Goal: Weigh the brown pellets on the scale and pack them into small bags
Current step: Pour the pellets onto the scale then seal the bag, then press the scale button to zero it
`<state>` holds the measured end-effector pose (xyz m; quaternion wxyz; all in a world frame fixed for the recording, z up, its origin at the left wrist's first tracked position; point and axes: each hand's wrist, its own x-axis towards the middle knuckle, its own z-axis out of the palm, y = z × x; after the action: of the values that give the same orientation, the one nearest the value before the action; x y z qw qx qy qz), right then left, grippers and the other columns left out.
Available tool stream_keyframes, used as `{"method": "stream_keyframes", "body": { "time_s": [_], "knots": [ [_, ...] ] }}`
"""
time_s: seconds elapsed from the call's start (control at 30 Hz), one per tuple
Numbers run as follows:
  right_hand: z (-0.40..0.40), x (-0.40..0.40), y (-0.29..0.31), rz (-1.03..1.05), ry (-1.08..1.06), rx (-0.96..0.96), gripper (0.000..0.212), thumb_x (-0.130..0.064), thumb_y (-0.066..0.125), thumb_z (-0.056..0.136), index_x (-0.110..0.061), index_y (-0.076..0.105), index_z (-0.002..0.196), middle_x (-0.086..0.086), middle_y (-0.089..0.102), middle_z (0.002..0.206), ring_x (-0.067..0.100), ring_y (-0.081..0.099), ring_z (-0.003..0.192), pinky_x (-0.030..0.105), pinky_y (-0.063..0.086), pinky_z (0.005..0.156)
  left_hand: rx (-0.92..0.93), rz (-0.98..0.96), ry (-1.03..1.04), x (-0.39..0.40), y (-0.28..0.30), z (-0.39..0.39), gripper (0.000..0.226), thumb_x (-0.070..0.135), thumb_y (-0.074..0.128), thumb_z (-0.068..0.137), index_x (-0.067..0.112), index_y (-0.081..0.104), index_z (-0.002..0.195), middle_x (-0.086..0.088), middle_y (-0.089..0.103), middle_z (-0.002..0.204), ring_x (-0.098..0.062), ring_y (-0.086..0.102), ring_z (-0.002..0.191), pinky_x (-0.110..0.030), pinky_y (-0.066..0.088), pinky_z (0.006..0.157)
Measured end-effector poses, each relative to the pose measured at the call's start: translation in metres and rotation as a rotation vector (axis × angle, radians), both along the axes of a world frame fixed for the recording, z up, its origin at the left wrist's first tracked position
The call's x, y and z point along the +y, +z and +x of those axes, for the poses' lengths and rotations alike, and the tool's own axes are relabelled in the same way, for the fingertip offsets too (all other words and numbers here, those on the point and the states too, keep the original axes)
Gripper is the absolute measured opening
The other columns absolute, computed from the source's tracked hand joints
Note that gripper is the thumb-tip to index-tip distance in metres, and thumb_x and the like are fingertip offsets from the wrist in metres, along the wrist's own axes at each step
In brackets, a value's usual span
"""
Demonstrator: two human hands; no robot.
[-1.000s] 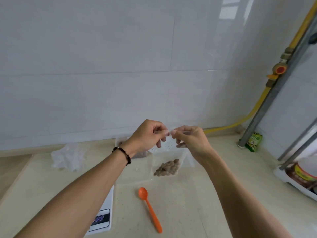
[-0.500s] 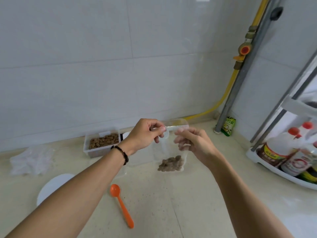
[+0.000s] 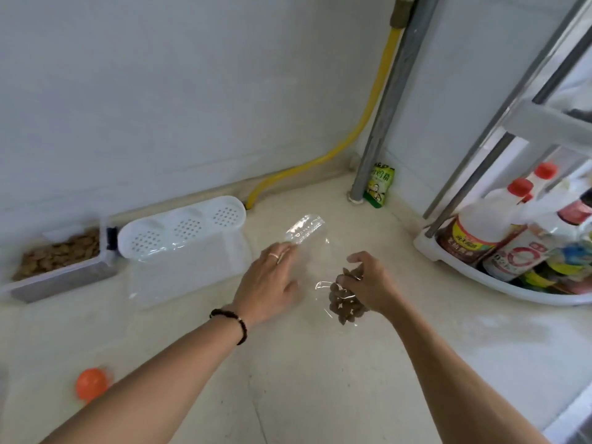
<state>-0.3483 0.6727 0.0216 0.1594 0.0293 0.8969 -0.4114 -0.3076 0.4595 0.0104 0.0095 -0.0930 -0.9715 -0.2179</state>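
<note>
Head view: left hand (image 3: 267, 283) flat, fingers straight, pressing clear bag (image 3: 309, 248) on desk (image 3: 320, 379); right hand (image 3: 368, 285) grip curled, pinching pellet-filled end (image 3: 346, 307).

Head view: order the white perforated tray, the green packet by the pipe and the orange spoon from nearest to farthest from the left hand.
From the left hand:
1. White perforated tray, just behind it to the left.
2. Green packet, back right by the pipe.
3. Orange spoon, front left, near the forearm.

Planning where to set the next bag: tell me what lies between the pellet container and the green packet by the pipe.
In the head view, between the pellet container and the green packet lies a white perforated tray, then the yellow hose's end and bare counter.
</note>
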Motion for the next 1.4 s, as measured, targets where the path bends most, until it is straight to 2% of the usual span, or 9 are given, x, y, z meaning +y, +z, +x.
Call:
{"method": "stream_keyframes", "body": {
  "time_s": [0.07, 0.17, 0.27, 0.4, 0.5, 0.77, 1.1, 1.27, 1.4],
  "knots": [
    [-0.017, 0.008, -0.013, 0.107, -0.018, 0.024, 0.040, -0.019, 0.068, 0.085, -0.017, 0.051, 0.121, 0.000, 0.064, 0.091, 0.021, 0.064, 0.079, 0.035, 0.055, 0.067, -0.088, -0.106, -0.132, 0.014, -0.028, -0.009, 0.066, 0.050, 0.033, 0.092, 0.020, 0.025, 0.151, -0.006, 0.024, 0.158, -0.029, 0.016, 0.147, -0.044, 0.023, 0.116],
    [-0.024, 0.014, -0.024, 0.503, 0.093, 0.158, 0.061, -0.028, 0.062, 0.088, -0.021, 0.036, 0.143, 0.006, 0.049, 0.135, 0.025, 0.047, 0.120, 0.038, 0.042, 0.096, -0.196, -0.218, -0.164, 0.033, -0.057, -0.026, 0.063, 0.051, 0.029, 0.100, 0.028, 0.008, 0.155, 0.000, 0.003, 0.163, -0.025, -0.004, 0.150, -0.047, 0.003, 0.120],
    [-0.007, 0.018, -0.034, 0.550, 0.183, 0.261, 0.057, -0.039, 0.045, 0.097, -0.025, 0.027, 0.149, 0.001, 0.029, 0.155, 0.023, 0.026, 0.142, 0.043, 0.024, 0.113, -0.192, -0.269, -0.166, 0.044, -0.066, -0.042, 0.062, 0.053, 0.022, 0.101, 0.029, 0.005, 0.155, 0.001, -0.002, 0.163, -0.023, -0.010, 0.149, -0.051, -0.005, 0.117],
    [0.001, 0.032, -0.050, 0.603, 0.309, 0.165, 0.060, -0.052, 0.016, 0.101, -0.028, 0.006, 0.155, -0.005, -0.004, 0.163, 0.019, -0.006, 0.150, 0.048, -0.004, 0.120, -0.197, -0.282, -0.219, 0.054, -0.065, -0.062, 0.062, 0.053, 0.022, 0.101, 0.029, 0.003, 0.155, 0.002, -0.004, 0.163, -0.021, -0.012, 0.149, -0.052, -0.006, 0.118],
    [-0.008, 0.043, -0.058, 0.644, 0.280, 0.143, 0.062, -0.055, 0.011, 0.100, -0.030, -0.002, 0.155, -0.004, -0.014, 0.162, 0.020, -0.014, 0.148, 0.050, -0.008, 0.119, -0.207, -0.281, -0.253, 0.062, -0.063, -0.077, 0.062, 0.052, 0.022, 0.101, 0.029, 0.001, 0.155, 0.003, -0.006, 0.163, -0.020, -0.013, 0.149, -0.052, -0.006, 0.118],
    [-0.005, 0.031, -0.054, 0.606, 0.206, 0.140, 0.059, -0.048, 0.015, 0.102, -0.024, 0.002, 0.155, 0.001, -0.011, 0.162, 0.024, -0.013, 0.149, 0.048, -0.006, 0.120, -0.154, -0.256, -0.258, 0.048, -0.053, -0.067, 0.063, 0.047, 0.025, 0.102, 0.022, 0.003, 0.155, -0.002, -0.003, 0.163, -0.021, -0.010, 0.149, -0.045, -0.002, 0.121],
    [-0.008, -0.121, -0.012, 0.297, 0.268, 0.301, 0.043, -0.037, 0.041, 0.099, -0.016, 0.047, 0.137, 0.006, 0.051, 0.137, 0.027, 0.041, 0.127, 0.039, 0.035, 0.100, -0.054, -0.258, 0.069, -0.080, -0.001, 0.001, 0.061, 0.039, 0.039, 0.101, 0.012, 0.020, 0.153, -0.007, 0.020, 0.160, -0.022, 0.003, 0.150, -0.038, 0.006, 0.122],
    [0.000, -0.189, -0.028, 0.353, 0.307, 0.275, 0.057, -0.056, 0.047, 0.091, -0.015, 0.049, 0.131, 0.005, 0.052, 0.130, 0.026, 0.043, 0.121, 0.041, 0.037, 0.096, -0.284, -0.330, 0.238, -0.140, -0.010, 0.017, 0.086, 0.054, 0.048, 0.093, 0.014, 0.002, 0.154, -0.011, -0.001, 0.162, -0.028, -0.007, 0.149, -0.044, 0.005, 0.121],
    [-0.007, -0.210, -0.037, 0.426, 0.291, 0.266, 0.061, -0.058, 0.059, 0.084, -0.017, 0.051, 0.128, 0.005, 0.047, 0.129, 0.025, 0.040, 0.119, 0.040, 0.036, 0.095, -0.299, -0.294, 0.218, -0.151, -0.018, 0.019, 0.084, 0.051, 0.050, 0.094, 0.014, 0.004, 0.155, -0.011, 0.011, 0.161, -0.029, 0.008, 0.149, -0.041, 0.013, 0.120]
  ]
}}
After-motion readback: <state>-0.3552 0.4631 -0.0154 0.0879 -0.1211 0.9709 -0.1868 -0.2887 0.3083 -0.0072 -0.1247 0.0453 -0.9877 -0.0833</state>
